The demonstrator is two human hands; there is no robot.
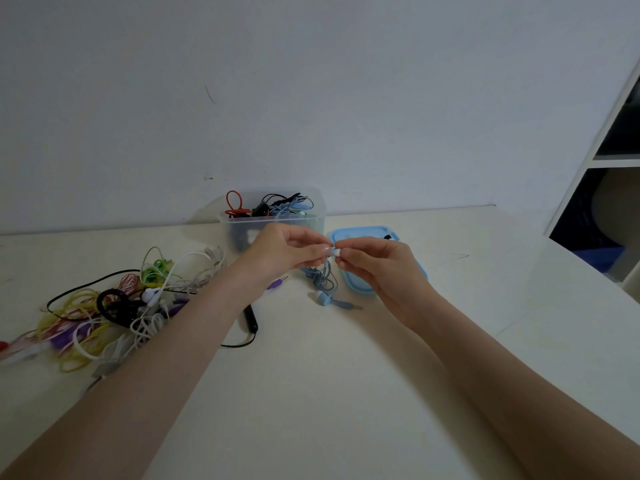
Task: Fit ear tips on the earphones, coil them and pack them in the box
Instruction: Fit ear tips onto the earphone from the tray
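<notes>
1. Desk: pale cream top, butted against a plain grey-white wall. A few dark scuff marks on the wall, thin scratch on the desk at right.
2. Right edge of view: white shelf unit with dark compartments; contents too dim to tell.
3. Left hand and right hand meet above desk centre. Fingers of both curled and pinched together on a small white ear tip at the end of the blue earphones.
4. Blue earphones cable hangs from the hands in loose loops onto the desk; the other bud and the grey jack plug lie just below the hands.
5. Clear plastic box stands at the wall behind the hands, holding red, black and blue earphones.
6. Light blue lid lies flat beside the box, partly under the right hand.
7. Tangled pile of earphones at left: yellow, green, white, purple, black, red-striped. A black cable runs from it under the left forearm.
</notes>
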